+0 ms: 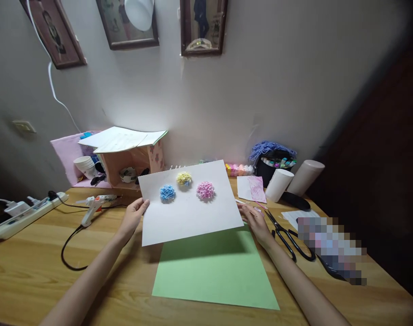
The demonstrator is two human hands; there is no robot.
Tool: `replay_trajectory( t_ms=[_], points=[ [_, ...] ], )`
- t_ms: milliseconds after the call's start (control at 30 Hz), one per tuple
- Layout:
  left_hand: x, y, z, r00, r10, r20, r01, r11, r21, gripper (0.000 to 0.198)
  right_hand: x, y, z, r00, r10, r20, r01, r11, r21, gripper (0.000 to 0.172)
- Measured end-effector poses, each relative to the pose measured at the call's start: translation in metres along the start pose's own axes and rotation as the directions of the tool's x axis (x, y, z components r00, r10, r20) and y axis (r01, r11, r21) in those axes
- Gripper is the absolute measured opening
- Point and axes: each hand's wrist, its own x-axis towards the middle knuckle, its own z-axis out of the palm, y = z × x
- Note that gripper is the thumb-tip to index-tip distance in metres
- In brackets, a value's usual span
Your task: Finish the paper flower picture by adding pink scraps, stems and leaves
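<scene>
Power strip (30, 217) and white glue gun (91, 209) are lying at the left of the wooden table (26, 290), the gun's black cable looping nearer. To their right, the person's left hand (135, 216) is gripping the left edge of a white sheet (189, 222), the thumb pressing near the margin. The sheet is hanging raised over the table between both hands, its long axis running left to right, its right end reaching a little farther than its left. It is carrying three fluffy tufts on its far half: a blue tuft (167, 193) at left, a yellow tuft (184, 178) farther back, a pink tuft (205, 190) at right.

Below and on the near side, a green sheet (209, 276) is lying flat, its far part hiding under the white one. It is sitting off toward the right, so the right hand (256, 222) is nearer to it, while the left hand is standing apart from its left edge. That right hand is closing on the white sheet's right edge, its grip partly hidden. Just to its right, black-handled scissors (289, 240) are lying with blades pointing far and left.
</scene>
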Motion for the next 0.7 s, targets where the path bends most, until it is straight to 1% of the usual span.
replay_trajectory(
  t_ms=[100, 200, 267, 400, 467, 533, 600, 700],
  points=[
    [0.015, -0.007, 0.017, 0.999, -0.01, 0.042, 0.011, 1.0, -0.015, 0.057, 0.0, 0.002, -0.005, 1.0, -0.015, 0.021, 0.016, 0.997, -0.069, 0.039],
    [0.023, -0.016, 0.027, 0.997, -0.032, 0.067, 0.034, 0.999, -0.029, 0.056, 0.001, 0.003, -0.011, 1.0, -0.01, -0.022, 0.008, 0.993, -0.116, 0.038],
    [0.024, -0.021, 0.028, 0.995, -0.055, 0.084, 0.058, 0.998, -0.037, 0.056, 0.003, 0.001, -0.017, 0.999, -0.026, -0.034, 0.019, 0.982, -0.189, 0.036],
    [0.019, -0.03, 0.02, 0.985, -0.118, 0.123, 0.124, 0.991, -0.045, 0.057, 0.002, -0.009, -0.031, 0.989, -0.132, -0.074, 0.095, 0.924, -0.372, 0.029],
    [0.015, -0.033, 0.017, 0.978, -0.155, 0.143, 0.162, 0.986, -0.039, 0.059, 0.0, -0.014, -0.037, 0.983, -0.161, -0.092, 0.107, 0.896, -0.431, 0.029],
    [0.01, -0.034, 0.019, 0.969, -0.183, 0.164, 0.19, 0.981, -0.031, 0.06, -0.002, -0.015, -0.039, 0.982, -0.161, -0.095, 0.103, 0.892, -0.439, 0.031],
    [0.004, -0.033, 0.023, 0.961, -0.206, 0.183, 0.214, 0.977, -0.026, 0.06, -0.003, -0.015, -0.038, 0.983, -0.153, -0.105, 0.098, 0.909, -0.404, 0.035],
    [-0.004, -0.03, 0.029, 0.941, -0.255, 0.222, 0.263, 0.965, -0.006, 0.059, -0.004, -0.013, -0.035, 0.975, -0.181, -0.13, 0.126, 0.927, -0.352, 0.042]
  ],
)
